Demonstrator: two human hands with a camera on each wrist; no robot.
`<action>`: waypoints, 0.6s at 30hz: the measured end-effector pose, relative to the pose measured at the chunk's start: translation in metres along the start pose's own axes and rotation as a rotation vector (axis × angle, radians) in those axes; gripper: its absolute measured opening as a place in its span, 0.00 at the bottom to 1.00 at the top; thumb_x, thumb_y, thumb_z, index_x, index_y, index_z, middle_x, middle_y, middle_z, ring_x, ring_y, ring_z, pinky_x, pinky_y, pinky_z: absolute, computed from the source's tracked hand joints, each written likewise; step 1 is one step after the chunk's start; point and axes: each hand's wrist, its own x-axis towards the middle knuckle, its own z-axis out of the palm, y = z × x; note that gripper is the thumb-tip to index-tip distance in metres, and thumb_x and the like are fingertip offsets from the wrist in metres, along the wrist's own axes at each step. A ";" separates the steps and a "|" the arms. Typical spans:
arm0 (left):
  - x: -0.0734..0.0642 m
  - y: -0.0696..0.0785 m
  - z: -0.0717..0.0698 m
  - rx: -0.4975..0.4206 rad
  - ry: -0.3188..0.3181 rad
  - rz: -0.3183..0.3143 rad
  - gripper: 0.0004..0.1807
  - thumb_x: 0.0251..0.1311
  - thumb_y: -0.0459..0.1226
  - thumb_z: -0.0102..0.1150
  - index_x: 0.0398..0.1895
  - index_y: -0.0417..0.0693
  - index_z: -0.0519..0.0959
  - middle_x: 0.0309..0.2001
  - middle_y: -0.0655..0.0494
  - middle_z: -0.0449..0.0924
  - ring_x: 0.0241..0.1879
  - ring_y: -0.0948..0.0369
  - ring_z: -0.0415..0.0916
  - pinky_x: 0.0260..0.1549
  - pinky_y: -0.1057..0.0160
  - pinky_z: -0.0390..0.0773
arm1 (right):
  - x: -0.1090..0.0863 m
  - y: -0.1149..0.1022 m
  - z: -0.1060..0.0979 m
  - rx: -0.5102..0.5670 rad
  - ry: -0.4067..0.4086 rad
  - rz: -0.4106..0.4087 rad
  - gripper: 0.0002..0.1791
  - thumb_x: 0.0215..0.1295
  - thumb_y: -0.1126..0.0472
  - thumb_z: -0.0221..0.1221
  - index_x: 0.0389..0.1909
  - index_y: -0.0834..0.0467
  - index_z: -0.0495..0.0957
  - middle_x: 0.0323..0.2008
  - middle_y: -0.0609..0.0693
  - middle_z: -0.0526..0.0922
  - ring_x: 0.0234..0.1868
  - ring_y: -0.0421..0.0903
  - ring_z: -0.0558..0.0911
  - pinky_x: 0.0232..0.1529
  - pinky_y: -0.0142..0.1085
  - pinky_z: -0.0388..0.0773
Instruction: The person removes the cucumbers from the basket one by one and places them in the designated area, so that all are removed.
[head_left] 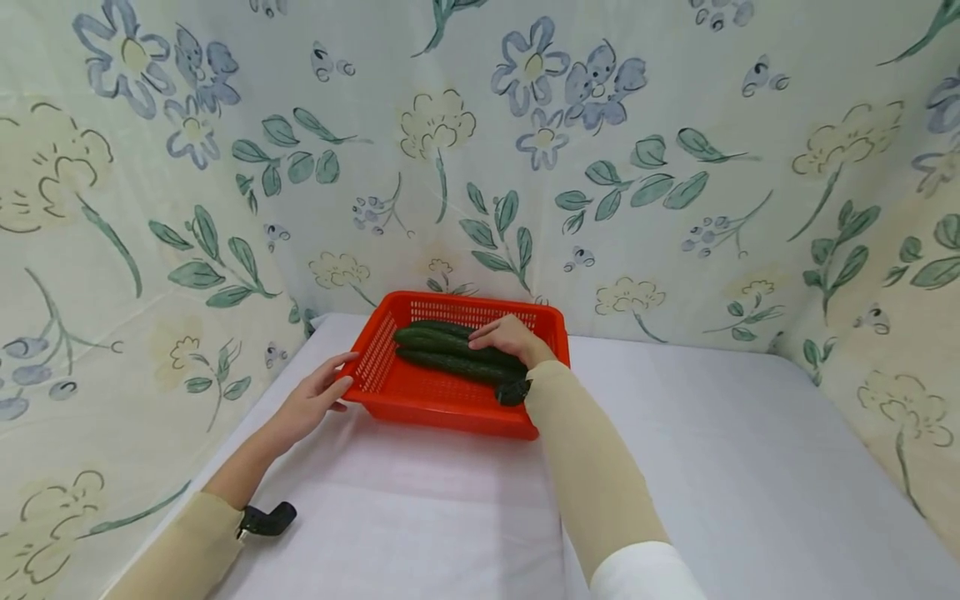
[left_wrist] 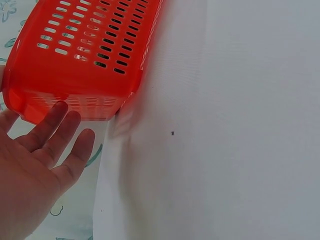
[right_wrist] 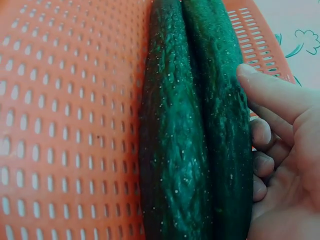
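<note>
Dark green cucumbers lie side by side in a red plastic basket (head_left: 390,392) with slotted walls. My right hand (head_left: 513,337) reaches over the right part of the basket and holds the middle cucumber (head_left: 431,340). In the right wrist view, the thumb (right_wrist: 265,87) lies on this cucumber (right_wrist: 227,130) and the other fingers curl against its side. Alongside it lies a bumpy front cucumber (right_wrist: 172,130). My left hand (head_left: 311,400) holds the basket's rim at the left front corner, several fingers (left_wrist: 80,147) stretched out below the rim.
The basket stands on a white-covered table (head_left: 720,433) near its back edge. Flowered cloth (head_left: 450,167) hangs behind and on both sides. Black wrist devices (head_left: 270,519) are strapped to both sleeved forearms.
</note>
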 end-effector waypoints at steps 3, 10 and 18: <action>0.000 0.000 0.001 -0.001 -0.001 -0.001 0.29 0.77 0.43 0.47 0.78 0.56 0.58 0.67 0.38 0.71 0.51 0.58 0.79 0.48 0.59 0.84 | 0.000 0.001 0.001 -0.040 0.004 -0.001 0.16 0.61 0.51 0.69 0.48 0.51 0.89 0.55 0.52 0.86 0.62 0.50 0.75 0.65 0.48 0.71; -0.002 0.001 0.001 -0.017 0.008 -0.018 0.29 0.77 0.42 0.48 0.78 0.56 0.58 0.68 0.37 0.71 0.51 0.59 0.80 0.48 0.58 0.84 | -0.002 0.000 0.003 -0.054 0.008 0.033 0.17 0.59 0.52 0.70 0.48 0.52 0.89 0.56 0.53 0.85 0.60 0.51 0.76 0.63 0.49 0.73; -0.002 0.003 0.002 -0.030 0.044 -0.041 0.27 0.75 0.42 0.51 0.75 0.52 0.64 0.67 0.38 0.72 0.49 0.62 0.80 0.48 0.59 0.84 | -0.005 -0.002 0.001 -0.093 -0.015 0.009 0.19 0.59 0.53 0.71 0.50 0.55 0.87 0.58 0.55 0.83 0.61 0.53 0.75 0.66 0.50 0.71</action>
